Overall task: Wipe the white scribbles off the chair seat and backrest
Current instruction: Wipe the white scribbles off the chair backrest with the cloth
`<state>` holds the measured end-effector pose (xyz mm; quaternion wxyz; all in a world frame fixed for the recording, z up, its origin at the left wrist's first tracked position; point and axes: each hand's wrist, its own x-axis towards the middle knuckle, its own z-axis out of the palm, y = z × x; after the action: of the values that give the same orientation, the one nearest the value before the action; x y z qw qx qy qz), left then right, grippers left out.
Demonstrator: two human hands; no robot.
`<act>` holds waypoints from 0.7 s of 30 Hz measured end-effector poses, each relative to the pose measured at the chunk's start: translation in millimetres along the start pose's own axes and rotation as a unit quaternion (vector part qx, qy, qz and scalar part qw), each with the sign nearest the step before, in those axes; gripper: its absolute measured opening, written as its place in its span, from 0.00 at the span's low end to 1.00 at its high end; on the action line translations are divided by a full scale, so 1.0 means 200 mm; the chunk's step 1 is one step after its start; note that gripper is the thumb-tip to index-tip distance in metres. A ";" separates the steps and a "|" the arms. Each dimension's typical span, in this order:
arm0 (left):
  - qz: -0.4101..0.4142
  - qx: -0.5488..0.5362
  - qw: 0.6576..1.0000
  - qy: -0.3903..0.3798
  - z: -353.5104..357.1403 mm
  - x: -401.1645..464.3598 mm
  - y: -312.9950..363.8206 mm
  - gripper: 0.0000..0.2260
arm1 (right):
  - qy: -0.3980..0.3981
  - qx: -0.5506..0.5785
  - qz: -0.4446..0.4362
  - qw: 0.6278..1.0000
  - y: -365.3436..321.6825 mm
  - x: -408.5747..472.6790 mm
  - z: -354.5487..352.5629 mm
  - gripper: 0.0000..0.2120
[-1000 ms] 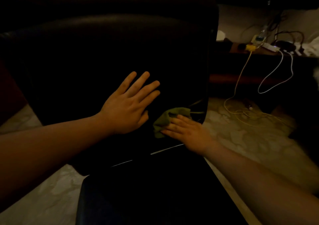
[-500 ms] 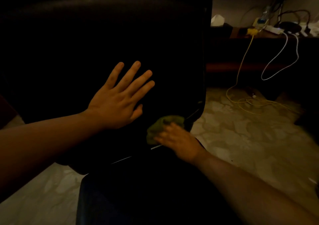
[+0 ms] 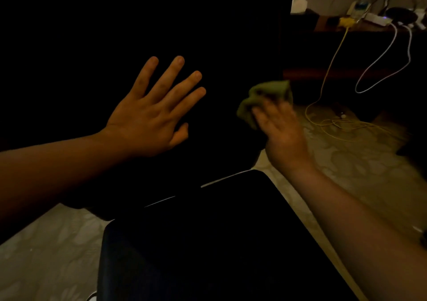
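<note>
The black chair backrest point(image 3: 92, 35) fills the upper left of the dim view, and the black seat point(image 3: 208, 243) lies below it. My left hand point(image 3: 154, 113) presses flat on the backrest with its fingers spread. My right hand point(image 3: 279, 134), blurred by motion, holds a crumpled green cloth point(image 3: 265, 97) against the backrest's right edge. No white scribbles can be made out in the darkness.
A pale patterned floor point(image 3: 346, 166) spreads to the right and lower left. A yellow cable point(image 3: 332, 74) and a white cable point(image 3: 392, 70) hang from a dark low shelf point(image 3: 346, 28) at the upper right that carries chargers and a bottle.
My right hand has carried the green cloth up along the backrest's right edge from near the seat gap. My left hand stays flat on the backrest. The view has shifted downward.
</note>
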<state>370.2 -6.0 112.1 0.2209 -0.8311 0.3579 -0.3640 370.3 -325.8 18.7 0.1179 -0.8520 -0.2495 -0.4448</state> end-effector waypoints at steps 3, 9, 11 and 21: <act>-0.001 -0.005 1.000 -0.003 0.00 -0.01 0.00 0.32 | 0.070 0.051 0.177 0.980 -0.13 0.02 0.06 0.22; 0.001 0.005 1.000 -0.012 0.01 -0.01 0.00 0.32 | 0.075 0.172 0.484 0.855 -0.77 -0.06 0.30 0.36; 0.001 0.005 1.000 -0.008 0.01 -0.01 0.00 0.32 | 0.140 0.246 0.594 0.753 -0.95 0.02 0.32 0.25; 0.016 -0.047 0.998 -0.042 -0.11 -0.05 -0.03 0.34 | -0.011 0.515 0.754 0.408 -1.50 0.19 0.29 0.18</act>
<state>351.5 4.0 125.4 0.2022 -0.8493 0.3780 -0.3081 269.8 -33.9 10.3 0.8196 -0.4795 0.3101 0.0454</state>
